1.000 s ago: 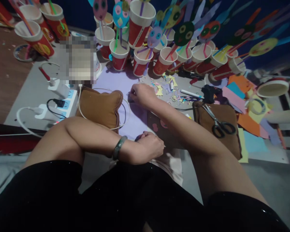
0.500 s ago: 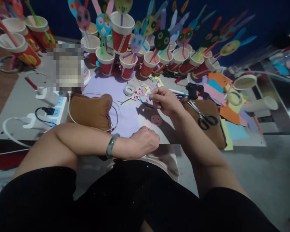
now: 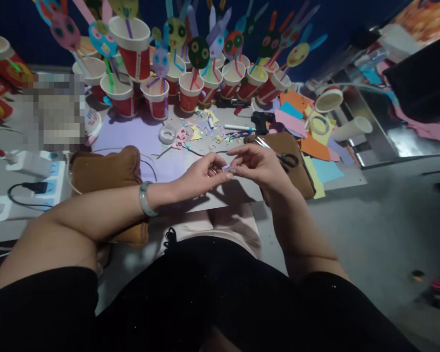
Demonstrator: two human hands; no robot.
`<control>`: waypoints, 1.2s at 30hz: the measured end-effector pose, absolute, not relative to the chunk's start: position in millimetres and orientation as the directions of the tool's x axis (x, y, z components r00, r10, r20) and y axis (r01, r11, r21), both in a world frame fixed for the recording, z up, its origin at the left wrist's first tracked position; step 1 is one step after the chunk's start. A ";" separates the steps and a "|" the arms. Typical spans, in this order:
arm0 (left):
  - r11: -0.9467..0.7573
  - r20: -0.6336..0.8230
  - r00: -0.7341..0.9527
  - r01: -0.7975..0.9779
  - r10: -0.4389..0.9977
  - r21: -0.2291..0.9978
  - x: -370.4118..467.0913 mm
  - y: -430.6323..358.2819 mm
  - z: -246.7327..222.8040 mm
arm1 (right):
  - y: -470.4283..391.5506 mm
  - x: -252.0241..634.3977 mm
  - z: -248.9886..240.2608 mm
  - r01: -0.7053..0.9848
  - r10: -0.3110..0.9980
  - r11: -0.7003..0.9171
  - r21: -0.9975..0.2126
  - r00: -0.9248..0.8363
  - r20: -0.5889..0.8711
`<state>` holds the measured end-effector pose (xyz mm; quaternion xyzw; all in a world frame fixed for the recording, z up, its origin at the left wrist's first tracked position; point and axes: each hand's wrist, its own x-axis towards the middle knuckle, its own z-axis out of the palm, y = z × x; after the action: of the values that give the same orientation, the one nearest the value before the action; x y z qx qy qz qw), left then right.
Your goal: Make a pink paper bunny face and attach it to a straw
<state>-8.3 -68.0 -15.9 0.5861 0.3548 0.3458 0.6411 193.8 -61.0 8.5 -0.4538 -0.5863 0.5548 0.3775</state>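
Note:
My left hand (image 3: 201, 175) and my right hand (image 3: 258, 165) meet above the table's front part. Between their fingertips is a small light-purple paper piece (image 3: 226, 168), pinched from both sides. Just beyond the hands lie paper scraps (image 3: 185, 138) in pink and yellow, a roll of clear tape (image 3: 167, 134) and a white marker (image 3: 239, 127). Scissors with black handles (image 3: 289, 160) rest on a brown cushion (image 3: 302, 171) by my right hand, partly behind it. The pink paper face seen earlier on the table is hidden now.
Red-and-white paper cups (image 3: 156, 100) with paper animal faces on straws stand along the back. At left are another brown cushion (image 3: 102, 171) and a power strip (image 3: 55, 181) with cables. Coloured paper sheets (image 3: 291, 122) and a cardboard tube (image 3: 355, 131) lie at right.
My left hand has risen from the table's front edge and come together with my right hand at the purple paper piece. The view has turned to the right.

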 end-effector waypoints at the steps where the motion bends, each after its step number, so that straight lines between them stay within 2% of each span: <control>1: 0.065 -0.041 0.521 -0.028 0.852 0.998 -8.9 -67.1 -15.2 | -65.3 193.5 10.2 0.133 0.944 -0.022 -0.991 -0.325 -0.064; 5: 0.086 -0.061 0.546 -0.020 0.835 0.996 -11.4 -65.4 -10.4 | -76.2 190.0 11.7 0.148 0.950 0.005 -0.989 -0.308 -0.042; 9: 0.150 -0.098 0.484 -0.070 0.870 0.986 -10.5 -66.7 -5.4 | -80.4 186.4 6.4 0.102 0.970 -0.001 -0.995 -0.242 -0.025; 14: 0.182 -0.106 0.440 -0.135 0.892 0.974 -8.2 -67.8 -2.7 | -86.3 180.3 -0.9 0.128 0.979 -0.018 -0.992 -0.201 -0.044; 21: 0.246 -0.163 0.452 -0.130 0.877 0.960 -8.1 -66.6 -2.6 | -89.7 175.8 -6.9 0.045 0.998 -0.011 -0.999 -0.059 -0.014; 24: 0.262 -0.171 0.461 -0.141 0.871 0.955 -8.0 -67.6 -2.3 | -90.1 175.1 -9.7 0.005 0.998 -0.017 -1.000 -0.063 -0.018; 28: 0.278 -0.172 0.473 -0.162 0.864 0.947 -8.1 -68.6 -4.7 | -91.4 174.3 -8.5 0.037 0.997 -0.029 -0.999 -0.070 -0.032; 33: 0.313 -0.205 0.507 -0.136 0.837 0.940 -9.1 -68.3 -4.8 | -90.4 174.0 -3.5 0.036 0.991 -0.040 -0.999 -0.127 -0.044; 36: 0.309 -0.213 0.502 -0.116 0.838 0.944 -9.6 -67.8 -2.4 | -88.2 173.8 -4.7 0.026 0.994 -0.043 -0.999 -0.104 -0.045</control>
<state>-9.6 -67.8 -2.4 0.4849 0.3727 0.3321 0.7181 173.8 -88.2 -4.7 -0.4901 -0.5202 0.5303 0.4561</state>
